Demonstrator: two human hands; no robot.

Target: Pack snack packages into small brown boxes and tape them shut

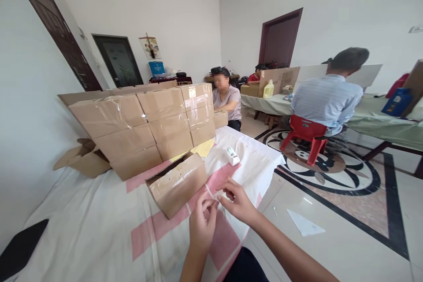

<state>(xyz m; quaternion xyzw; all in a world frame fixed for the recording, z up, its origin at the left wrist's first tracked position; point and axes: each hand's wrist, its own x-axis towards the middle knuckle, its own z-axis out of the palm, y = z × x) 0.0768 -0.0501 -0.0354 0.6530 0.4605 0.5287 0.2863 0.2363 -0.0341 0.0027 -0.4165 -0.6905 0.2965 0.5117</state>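
Observation:
My left hand (202,222) is above the cloth near the table's front edge, thumb and forefinger pinched together; whatever sits between the tips is too small to make out. Close beside it on the right, my right hand (236,202) has its fingers bent and its thumb apart from the forefinger, with nothing clear between them. Just beyond my hands lies a cardboard box (181,185), its dark opening facing up and left. A small white device (231,157) with a greyish top rests past my right hand.
Taped cartons (142,130) are stacked along the table's far side. An open carton (87,158) stands at the left, and a black flat object (23,246) lies at the near left. One person (228,97) sits beyond the cartons; another (328,97) sits on a red chair (306,134).

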